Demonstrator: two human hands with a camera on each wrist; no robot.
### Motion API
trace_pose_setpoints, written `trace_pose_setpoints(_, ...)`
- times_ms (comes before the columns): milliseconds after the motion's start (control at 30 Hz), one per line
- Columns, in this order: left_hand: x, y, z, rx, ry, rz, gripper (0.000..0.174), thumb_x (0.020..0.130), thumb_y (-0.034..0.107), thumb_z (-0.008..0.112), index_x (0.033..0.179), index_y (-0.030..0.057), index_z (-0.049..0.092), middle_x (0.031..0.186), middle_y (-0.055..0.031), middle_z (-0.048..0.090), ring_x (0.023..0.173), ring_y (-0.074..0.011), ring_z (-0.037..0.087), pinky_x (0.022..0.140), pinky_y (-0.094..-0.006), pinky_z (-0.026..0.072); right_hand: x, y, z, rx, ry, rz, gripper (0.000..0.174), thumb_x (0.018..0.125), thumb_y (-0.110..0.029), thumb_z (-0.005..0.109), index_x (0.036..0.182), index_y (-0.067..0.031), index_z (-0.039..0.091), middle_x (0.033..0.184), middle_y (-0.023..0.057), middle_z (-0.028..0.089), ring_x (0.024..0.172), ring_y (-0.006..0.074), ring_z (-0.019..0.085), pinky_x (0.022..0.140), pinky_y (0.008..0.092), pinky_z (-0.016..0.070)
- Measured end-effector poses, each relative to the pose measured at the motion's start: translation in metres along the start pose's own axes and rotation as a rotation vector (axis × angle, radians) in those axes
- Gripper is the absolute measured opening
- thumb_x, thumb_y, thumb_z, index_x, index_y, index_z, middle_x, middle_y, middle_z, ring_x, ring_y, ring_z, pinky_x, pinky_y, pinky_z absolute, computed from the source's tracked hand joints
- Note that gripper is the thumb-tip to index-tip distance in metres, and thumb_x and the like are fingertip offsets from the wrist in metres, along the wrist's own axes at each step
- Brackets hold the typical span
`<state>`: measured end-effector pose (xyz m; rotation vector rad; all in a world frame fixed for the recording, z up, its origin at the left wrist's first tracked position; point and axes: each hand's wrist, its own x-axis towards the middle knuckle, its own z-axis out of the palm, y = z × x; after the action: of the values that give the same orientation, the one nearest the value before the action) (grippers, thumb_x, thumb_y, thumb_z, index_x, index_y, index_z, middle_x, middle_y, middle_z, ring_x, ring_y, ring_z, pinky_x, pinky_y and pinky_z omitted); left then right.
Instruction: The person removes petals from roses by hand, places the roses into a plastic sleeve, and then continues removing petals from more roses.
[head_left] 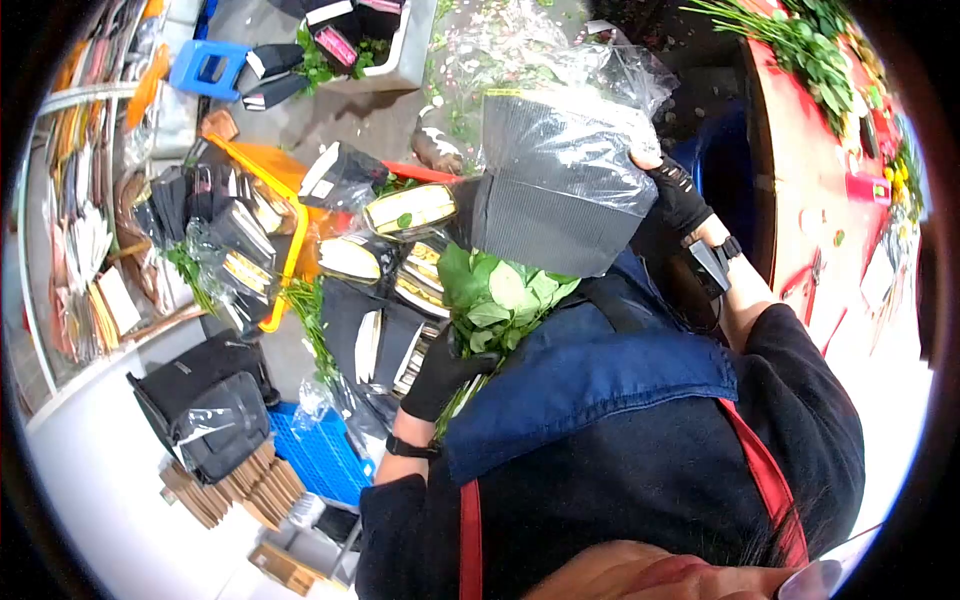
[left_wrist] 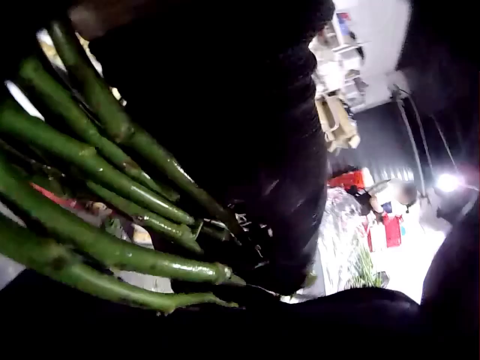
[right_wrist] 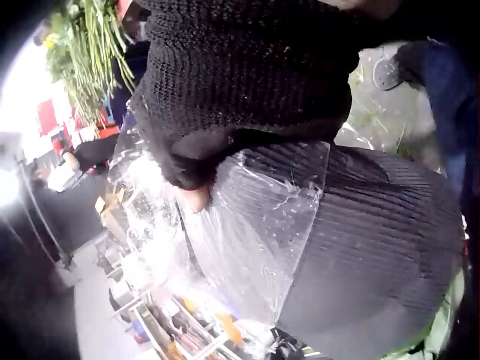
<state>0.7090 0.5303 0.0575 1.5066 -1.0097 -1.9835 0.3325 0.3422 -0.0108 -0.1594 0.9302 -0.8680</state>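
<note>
My left hand [head_left: 440, 375], in a black glove, grips a bunch of leafy green stems [head_left: 490, 300] against my front. In the left wrist view, several thick cut stems [left_wrist: 97, 169] pass into the dark gloved fingers. The leaves spread out below a black corrugated wrapping sheet [head_left: 560, 215] with clear plastic film over its upper part. My right hand [head_left: 682, 198], in a fingerless black glove, pinches the sheet's far right edge. In the right wrist view, a bare fingertip [right_wrist: 196, 199] presses on the film; the sheet [right_wrist: 367, 247] bulges below. Any flower heads are hidden by the sheet.
Several black-wrapped bundles [head_left: 410, 210] lie by an orange crate [head_left: 300, 230] on the left. Farther off stand a blue stool [head_left: 205, 68] and a grey bin [head_left: 410, 60]. A red table [head_left: 800, 180] with greenery runs along the right. Petals and leaves litter the floor.
</note>
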Motion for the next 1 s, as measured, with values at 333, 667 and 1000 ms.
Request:
trace_pose_setpoints(333, 0.080, 0.017, -0.030, 0.025, -0.192, -0.166, 0.030, 0.096, 0.025, 0.064, 0.115, 0.0022, 0.069, 0.110, -0.0064, 0.070, 0.101, -0.0131, 0.064, 0.092, -0.0289, 0.0487, -0.018, 0.029, -0.049, -0.600, -0.108, -0.244, 0.050, 0.090, -0.025, 0.070, 0.133, -0.0031, 0.057, 0.128, 0.0078, 0.063, 0.115, 0.0180, 0.059, 0.102, 0.0337, 0.0448)
trace_pose_setpoints(667, 0.045, 0.042, 0.024, 0.314, -0.285, 0.213, 0.060, 0.078, 0.013, 0.084, 0.129, -0.0013, 0.056, 0.123, -0.0101, 0.065, 0.111, -0.0187, 0.061, 0.098, -0.0326, 0.0485, -0.018, -0.068, 0.001, -1.053, -0.193, -0.344, 0.045, 0.086, -0.031, 0.077, 0.115, 0.0012, 0.067, 0.107, 0.0031, 0.069, 0.099, 0.0129, 0.061, 0.092, 0.0279, 0.0474)
trace_pose_setpoints(1000, 0.050, 0.006, 0.014, -0.073, -0.232, 0.102, 0.061, 0.078, 0.013, 0.083, 0.131, 0.0004, 0.055, 0.124, -0.0101, 0.065, 0.112, -0.0217, 0.061, 0.099, -0.0347, 0.0486, -0.097, -0.229, -0.121, -1.809, 0.611, -1.518, 0.059, 0.081, -0.004, 0.068, 0.139, -0.0074, 0.055, 0.125, 0.0154, 0.065, 0.115, 0.0266, 0.062, 0.098, 0.0375, 0.0507)
